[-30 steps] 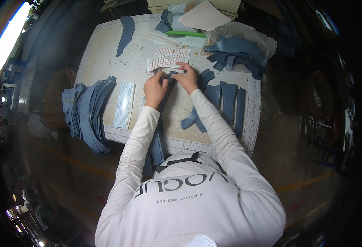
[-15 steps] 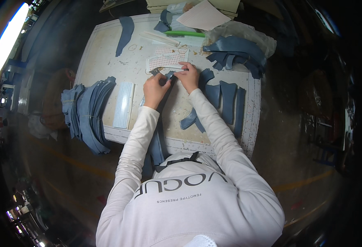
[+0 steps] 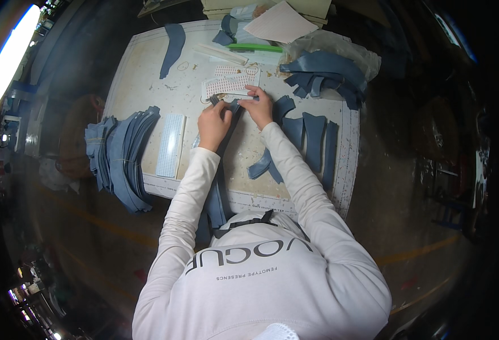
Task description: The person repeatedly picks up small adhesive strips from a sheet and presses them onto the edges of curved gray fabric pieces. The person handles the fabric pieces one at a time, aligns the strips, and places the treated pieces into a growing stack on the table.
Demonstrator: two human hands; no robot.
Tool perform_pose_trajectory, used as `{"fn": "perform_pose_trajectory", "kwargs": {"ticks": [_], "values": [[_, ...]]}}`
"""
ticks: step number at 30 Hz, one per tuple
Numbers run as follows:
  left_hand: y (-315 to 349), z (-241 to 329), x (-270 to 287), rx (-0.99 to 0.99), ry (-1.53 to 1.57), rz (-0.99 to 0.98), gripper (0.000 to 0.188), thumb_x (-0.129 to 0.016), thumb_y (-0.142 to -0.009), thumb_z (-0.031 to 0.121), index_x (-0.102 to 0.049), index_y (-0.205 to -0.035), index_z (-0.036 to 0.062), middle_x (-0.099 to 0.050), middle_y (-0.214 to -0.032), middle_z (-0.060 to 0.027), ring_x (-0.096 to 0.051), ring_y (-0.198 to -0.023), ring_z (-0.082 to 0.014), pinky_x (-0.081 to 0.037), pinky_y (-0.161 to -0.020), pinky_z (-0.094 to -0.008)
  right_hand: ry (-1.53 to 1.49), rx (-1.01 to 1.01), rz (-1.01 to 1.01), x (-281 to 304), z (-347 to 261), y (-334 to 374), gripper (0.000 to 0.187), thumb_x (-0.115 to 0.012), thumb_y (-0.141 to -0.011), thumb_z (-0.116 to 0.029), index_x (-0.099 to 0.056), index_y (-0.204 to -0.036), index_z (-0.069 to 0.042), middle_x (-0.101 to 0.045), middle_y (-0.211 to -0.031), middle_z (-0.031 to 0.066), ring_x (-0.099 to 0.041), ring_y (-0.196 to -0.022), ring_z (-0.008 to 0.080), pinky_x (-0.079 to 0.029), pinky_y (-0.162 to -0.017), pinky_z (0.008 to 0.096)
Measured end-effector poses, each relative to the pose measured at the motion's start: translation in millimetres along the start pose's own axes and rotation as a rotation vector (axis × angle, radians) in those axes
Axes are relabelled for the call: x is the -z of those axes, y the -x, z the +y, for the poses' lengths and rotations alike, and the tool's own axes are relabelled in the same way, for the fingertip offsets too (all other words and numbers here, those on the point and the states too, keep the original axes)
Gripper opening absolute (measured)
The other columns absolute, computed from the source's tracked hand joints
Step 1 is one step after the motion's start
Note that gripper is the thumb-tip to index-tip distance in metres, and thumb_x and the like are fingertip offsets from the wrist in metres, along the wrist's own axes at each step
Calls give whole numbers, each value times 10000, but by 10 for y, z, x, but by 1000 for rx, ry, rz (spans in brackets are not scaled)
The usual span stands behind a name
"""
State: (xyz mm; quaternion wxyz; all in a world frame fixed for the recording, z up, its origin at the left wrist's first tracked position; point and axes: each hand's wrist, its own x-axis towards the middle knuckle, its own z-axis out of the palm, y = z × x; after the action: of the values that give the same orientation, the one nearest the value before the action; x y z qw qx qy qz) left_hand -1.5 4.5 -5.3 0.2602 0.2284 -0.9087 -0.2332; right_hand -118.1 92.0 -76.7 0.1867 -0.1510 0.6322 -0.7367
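A long dark blue fabric strip runs from the middle of the table toward my body, over the near edge. My left hand is closed beside its far end, thumb against the fingers, with a small dark piece at the fingertips. My right hand pinches the strip's far end between thumb and a finger, its other fingers raised. Just beyond both hands lie white sticker sheets with rows of small red marks. The detail between my fingertips is too small to make out.
A thick stack of blue fabric pieces hangs over the table's left edge, beside a pale blue label sheet. More cut pieces lie at right, a pile behind them. One curved piece and a green strip lie farther back.
My left thumb and fingers have shifted slightly at the strip's far end, showing more of the strip. My right hand has moved very little.
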Motion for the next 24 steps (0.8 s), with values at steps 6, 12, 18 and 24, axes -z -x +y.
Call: {"fn": "perform_pose_trajectory", "kwargs": {"ticks": [6,12,18,24], "values": [[31,-8,-49,-3,-118,-54,226,-743,-683,256,-670,-828,99,-642,-770,-135,-633,-721,-335,-506,-640,-416,17,-2,38,-28,25,16,516,-760,-668,47,-585,-1146,-35,-556,-1029,115,-683,-813,235,-552,-694,284],[20,15,-41,13,-139,-78,242,-763,-661,250,-667,-822,96,-648,-808,-130,-635,-748,-333,-506,-652,-417,116,43,20,-40,73,0,482,-762,-686,34,-599,-1131,-49,-559,-1018,86,-671,-813,191,-533,-680,270],[11,5,-29,18,-128,-73,244,-769,-665,255,-684,-825,91,-661,-782,-120,-648,-716,-307,-509,-639,-394,206,84,85,-41,123,-10,441,-758,-683,26,-613,-1093,-47,-596,-976,89,-683,-783,176,-537,-667,265],[-28,-77,22,52,30,-17,183,-741,-709,209,-702,-798,54,-671,-688,-123,-663,-616,-238,-510,-610,-309,62,105,99,66,99,-43,455,-717,-684,74,-613,-1104,-68,-591,-998,90,-682,-835,183,-541,-701,274]]}}
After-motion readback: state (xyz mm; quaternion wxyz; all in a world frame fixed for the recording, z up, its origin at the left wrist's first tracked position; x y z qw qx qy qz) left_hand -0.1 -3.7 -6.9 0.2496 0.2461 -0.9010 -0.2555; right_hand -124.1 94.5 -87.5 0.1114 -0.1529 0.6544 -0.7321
